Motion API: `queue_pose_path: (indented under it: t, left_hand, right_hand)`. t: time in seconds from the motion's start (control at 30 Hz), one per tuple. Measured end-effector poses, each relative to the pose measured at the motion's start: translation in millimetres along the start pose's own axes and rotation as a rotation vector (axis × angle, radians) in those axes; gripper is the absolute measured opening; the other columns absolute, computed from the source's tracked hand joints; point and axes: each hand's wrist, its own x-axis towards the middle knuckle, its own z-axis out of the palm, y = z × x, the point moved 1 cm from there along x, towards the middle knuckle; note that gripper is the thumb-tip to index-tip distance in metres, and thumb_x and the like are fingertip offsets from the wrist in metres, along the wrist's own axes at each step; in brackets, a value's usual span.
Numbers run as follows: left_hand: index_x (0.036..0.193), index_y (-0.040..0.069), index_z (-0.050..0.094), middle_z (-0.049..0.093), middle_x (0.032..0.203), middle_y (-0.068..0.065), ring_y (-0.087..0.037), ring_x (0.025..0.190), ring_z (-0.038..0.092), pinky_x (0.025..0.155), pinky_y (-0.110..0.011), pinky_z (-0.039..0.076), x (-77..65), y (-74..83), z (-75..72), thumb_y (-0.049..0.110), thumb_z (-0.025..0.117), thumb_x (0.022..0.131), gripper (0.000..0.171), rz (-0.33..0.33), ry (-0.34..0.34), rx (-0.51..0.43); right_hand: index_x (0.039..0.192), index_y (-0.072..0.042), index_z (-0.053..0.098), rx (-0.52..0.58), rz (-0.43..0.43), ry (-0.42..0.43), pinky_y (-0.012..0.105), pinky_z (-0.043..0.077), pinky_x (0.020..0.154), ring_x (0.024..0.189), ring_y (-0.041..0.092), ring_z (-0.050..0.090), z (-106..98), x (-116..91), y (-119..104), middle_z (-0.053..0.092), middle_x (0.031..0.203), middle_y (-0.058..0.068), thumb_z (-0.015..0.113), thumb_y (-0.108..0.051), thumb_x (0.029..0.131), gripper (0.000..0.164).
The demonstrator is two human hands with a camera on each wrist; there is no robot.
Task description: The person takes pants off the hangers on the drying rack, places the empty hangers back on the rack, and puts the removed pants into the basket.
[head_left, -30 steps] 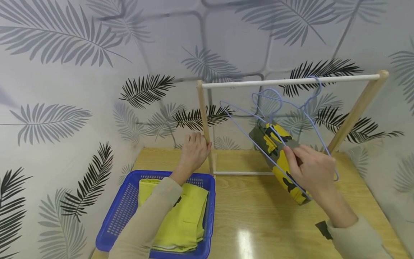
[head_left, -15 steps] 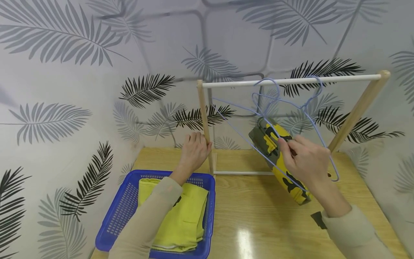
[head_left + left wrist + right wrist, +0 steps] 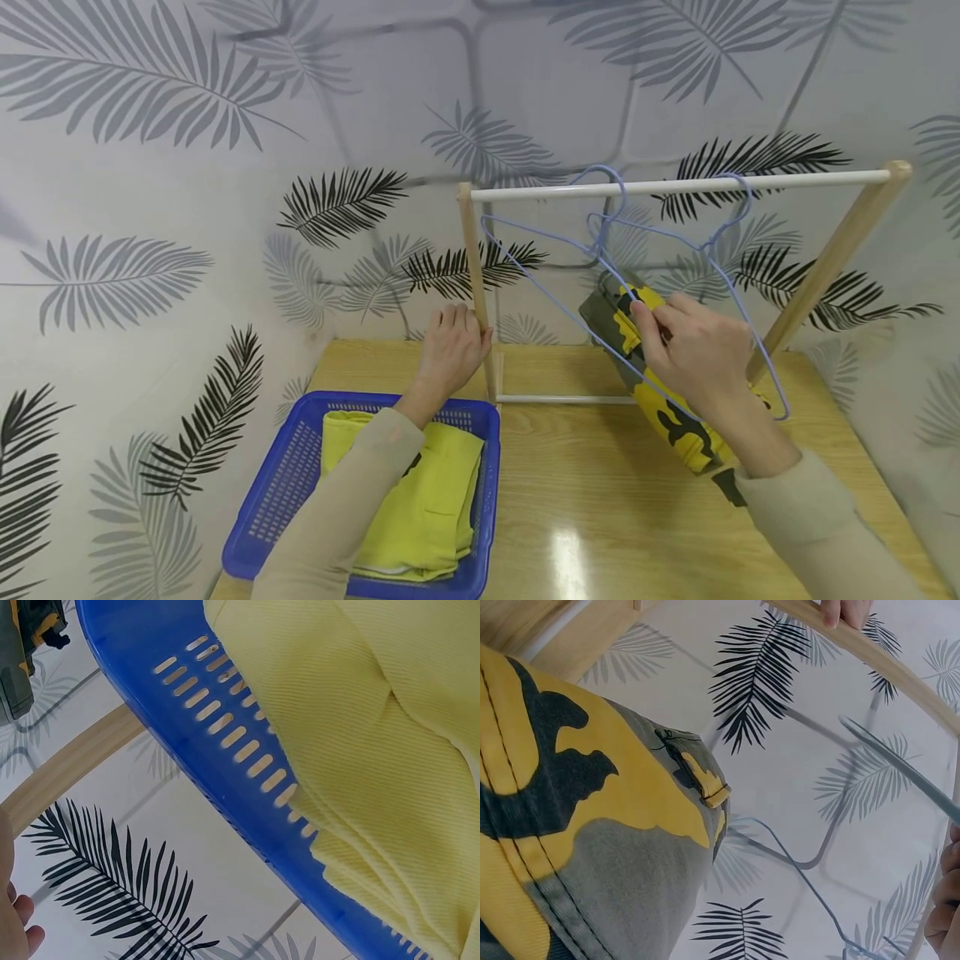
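Note:
In the head view my right hand [image 3: 693,350] pinches one side of a light-blue wire clothes hanger [image 3: 551,296]; no garment shows on it. Its hook curves over the white rail of a small clothes rack [image 3: 540,193]. My left hand [image 3: 453,350] grips the rack's left wooden post. A second blue hanger [image 3: 738,300] hangs further right on the rail. Camouflage trousers [image 3: 660,392] in yellow, black and grey drape below the rail, behind the held hanger and partly covered by my right hand. They fill the left of the right wrist view, where camouflage cloth [image 3: 622,817] shows stitched seams.
A blue plastic basket [image 3: 255,508] stands on the wooden table [image 3: 570,483] at left, under my left forearm. Folded yellow clothing [image 3: 435,508] lies in it. A leaf-patterned wall [image 3: 375,100] closes off the back and both sides.
My right hand has moved left and slightly up with the hanger, whose hook has risen from below the rail to over it. My left hand stays on the post.

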Motion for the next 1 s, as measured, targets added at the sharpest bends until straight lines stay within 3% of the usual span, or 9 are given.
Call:
queue_pose_path:
  t: [0.3, 0.57, 0.83, 1.0]
  left_hand:
    - [0.092, 0.009, 0.062, 0.064, 0.088, -0.005, -0.022, 0.082, 0.058, 0.073, -0.033, 0.043, 1.3, 0.5, -1.3, 0.044, 0.061, 0.106, 0.038, -0.002, -0.008, -0.003]
    - [0.092, 0.008, 0.063, 0.065, 0.087, -0.005, -0.022, 0.083, 0.059, 0.073, -0.034, 0.044, 1.2, 0.5, 0.2, 0.046, 0.072, 0.098, 0.040, -0.013, 0.013, 0.009]
    - [0.091, 0.009, 0.062, 0.066, 0.087, -0.005, -0.022, 0.082, 0.059, 0.072, -0.033, 0.043, 0.5, 0.5, 2.7, 0.046, 0.070, 0.099, 0.039, -0.009, 0.037, 0.008]
    - [0.092, 0.009, 0.063, 0.066, 0.088, -0.005, -0.022, 0.083, 0.059, 0.073, -0.033, 0.044, 0.3, 0.7, 1.5, 0.046, 0.067, 0.102, 0.039, -0.006, 0.014, 0.020]
  right_hand:
    - [0.047, -0.011, 0.046, 0.001, 0.019, -0.003, 0.025, 0.007, 0.042, 0.040, 0.008, 0.015, 9, -1, 5, 0.042, 0.049, 0.005, 0.048, -0.040, 0.108, 0.068]
    - [0.048, -0.011, 0.047, -0.014, 0.002, -0.051, 0.026, 0.011, 0.039, 0.039, 0.010, 0.021, 11, -1, 7, 0.044, 0.050, 0.005, 0.054, -0.032, 0.104, 0.060]
    - [0.049, -0.009, 0.049, -0.016, 0.032, -0.106, 0.026, 0.012, 0.039, 0.038, 0.013, 0.024, 14, -6, 7, 0.043, 0.052, 0.006, 0.053, -0.030, 0.104, 0.058]
    - [0.049, -0.010, 0.046, -0.020, 0.031, -0.108, 0.025, 0.011, 0.039, 0.040, 0.010, 0.019, 17, -9, 7, 0.041, 0.051, 0.005, 0.050, -0.031, 0.105, 0.061]
